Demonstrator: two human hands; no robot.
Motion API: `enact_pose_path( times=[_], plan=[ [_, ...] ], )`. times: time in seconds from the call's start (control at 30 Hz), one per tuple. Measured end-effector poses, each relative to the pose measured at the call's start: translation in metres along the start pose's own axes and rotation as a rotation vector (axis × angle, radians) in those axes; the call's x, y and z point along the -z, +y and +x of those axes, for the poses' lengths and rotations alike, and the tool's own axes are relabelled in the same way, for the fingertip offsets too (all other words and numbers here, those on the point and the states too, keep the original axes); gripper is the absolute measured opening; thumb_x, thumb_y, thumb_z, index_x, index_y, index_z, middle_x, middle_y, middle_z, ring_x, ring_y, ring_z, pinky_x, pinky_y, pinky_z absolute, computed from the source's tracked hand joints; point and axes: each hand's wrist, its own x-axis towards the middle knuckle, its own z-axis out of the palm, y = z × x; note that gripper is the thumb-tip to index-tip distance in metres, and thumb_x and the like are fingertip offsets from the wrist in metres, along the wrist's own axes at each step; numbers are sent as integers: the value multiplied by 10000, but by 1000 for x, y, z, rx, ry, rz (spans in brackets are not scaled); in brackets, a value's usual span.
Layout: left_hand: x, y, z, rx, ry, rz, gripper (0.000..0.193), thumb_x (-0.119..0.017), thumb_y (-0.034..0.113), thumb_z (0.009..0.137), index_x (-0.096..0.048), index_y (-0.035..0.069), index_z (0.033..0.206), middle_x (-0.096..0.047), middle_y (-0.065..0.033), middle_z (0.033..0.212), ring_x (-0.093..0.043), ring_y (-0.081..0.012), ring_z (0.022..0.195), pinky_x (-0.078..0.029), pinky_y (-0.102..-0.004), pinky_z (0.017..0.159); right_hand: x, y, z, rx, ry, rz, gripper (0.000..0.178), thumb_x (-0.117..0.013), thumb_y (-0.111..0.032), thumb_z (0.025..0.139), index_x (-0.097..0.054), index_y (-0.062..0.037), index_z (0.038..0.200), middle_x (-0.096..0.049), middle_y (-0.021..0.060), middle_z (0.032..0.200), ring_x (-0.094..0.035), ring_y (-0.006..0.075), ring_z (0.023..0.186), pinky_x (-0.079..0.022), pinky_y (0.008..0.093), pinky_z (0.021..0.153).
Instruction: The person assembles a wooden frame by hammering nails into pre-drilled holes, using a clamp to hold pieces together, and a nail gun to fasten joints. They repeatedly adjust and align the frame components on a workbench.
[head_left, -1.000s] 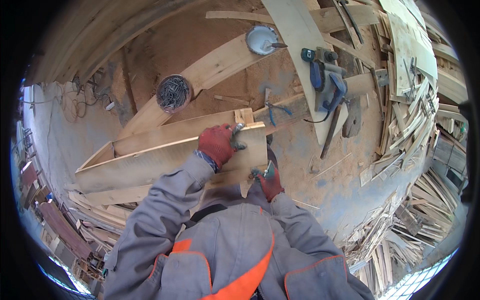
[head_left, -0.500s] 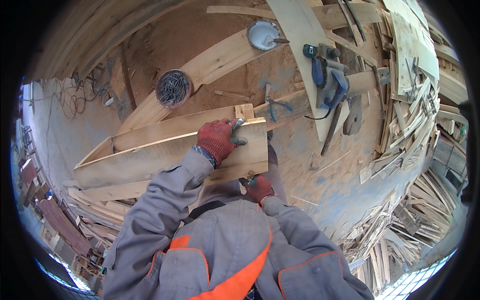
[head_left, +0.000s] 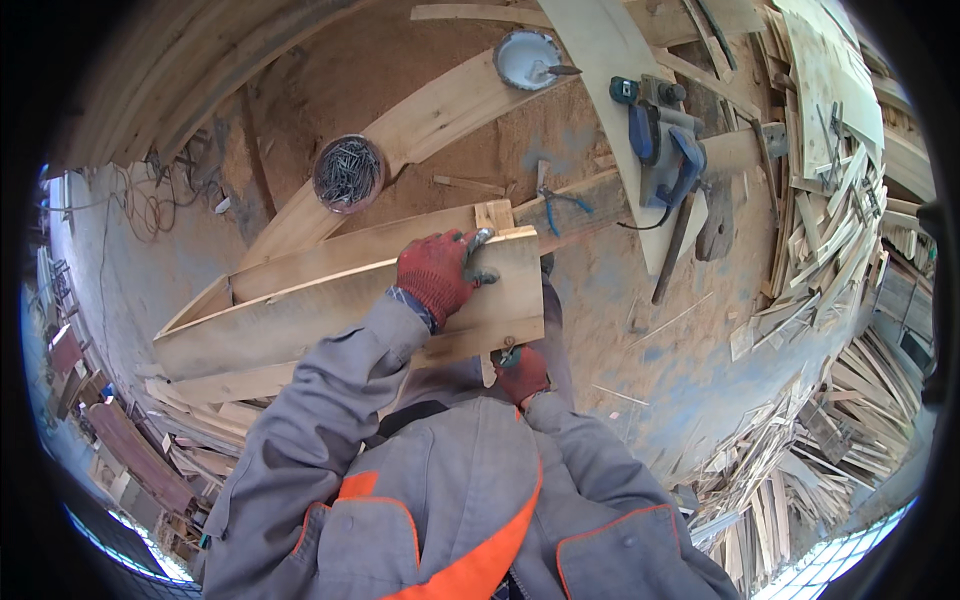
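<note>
A long, narrow wooden box [head_left: 290, 314] lies at a slant in front of me, its open side facing away and its right end nearest my hands. My left hand [head_left: 436, 276], in a red knit glove with dark worn fingertips, grips the upper edge of its near wall, close to a small wood block [head_left: 493, 215] at the right end. Below the box's lower right edge is my right hand [head_left: 522, 374], also red-gloved, closed around something mostly hidden; only a small dark part shows by the fingers.
A bowl of nails [head_left: 348, 174] and a tub of white paste with a brush [head_left: 527, 60] rest by a curved plank [head_left: 440, 115]. Blue-handled pliers [head_left: 545, 200], a power planer [head_left: 665, 150] and a long-handled tool [head_left: 673, 250] lie beyond. Scrap wood [head_left: 800, 440] is piled right.
The box and surroundings sit slightly further right in the picture. My left hand keeps its hold; the dark part by my right hand has shifted a little.
</note>
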Motion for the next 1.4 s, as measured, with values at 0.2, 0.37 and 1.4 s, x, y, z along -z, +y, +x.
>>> enact_pose_path(
  times=[0.2, 0.37, 1.4],
  plan=[
    [0, -1, 2, -23, 32, 19, 749, -778, 622, 825, -580, 276, 1459, -672, -85, 1307, -651, -338, 1194, -494, -466, 1054, 75, 16, -16, -108, -65, -143, 315, -761, -253, 895, -708, -95, 1162, -758, 151, 993, -730, 364, 912, -567, 466, 781],
    [-3, 2, -1, 58, 59, 3, 966, -790, 653, 797, -448, 172, 1561, -642, -128, 1373, -634, -347, 1232, -472, -466, 1080, 104, -12, 45, -280, 674, 239, 319, -702, -187, 985, -676, 7, 1236, -752, 156, 992, -737, 297, 909, -550, 400, 801],
    [-176, -315, -196, 918, 1218, -311, 836, -633, 325, 1030, -187, -35, 1638, -225, -278, 1681, -274, -438, 1542, -232, -511, 1272, 89, -64, 128, 64, 676, 284, 471, -587, -324, 1003, -620, 5, 1339, -724, 186, 1161, -718, 369, 1057, -551, 418, 900]
  ],
)
